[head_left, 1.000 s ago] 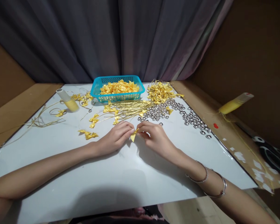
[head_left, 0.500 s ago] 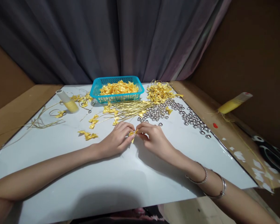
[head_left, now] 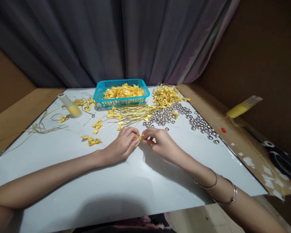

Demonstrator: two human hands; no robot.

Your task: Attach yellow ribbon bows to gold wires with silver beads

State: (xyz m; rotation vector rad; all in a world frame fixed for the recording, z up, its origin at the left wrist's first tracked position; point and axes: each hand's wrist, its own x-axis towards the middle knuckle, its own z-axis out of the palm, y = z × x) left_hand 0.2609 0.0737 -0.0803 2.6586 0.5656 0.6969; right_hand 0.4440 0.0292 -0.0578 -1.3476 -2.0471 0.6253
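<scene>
Yellow ribbon (head_left: 137,142) pinched btwn both hands (head_left: 123,144), close tog., forearms (head_left: 65,170) angled in over white tbl (head_left: 106,184)

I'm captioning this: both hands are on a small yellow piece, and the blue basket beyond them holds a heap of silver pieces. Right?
No: the head view shows the blue basket holding a heap of yellow bows; the silver pieces lie on the white table. The rest stands: left hand and right hand are both on a small yellow piece, the basket beyond them.
</scene>
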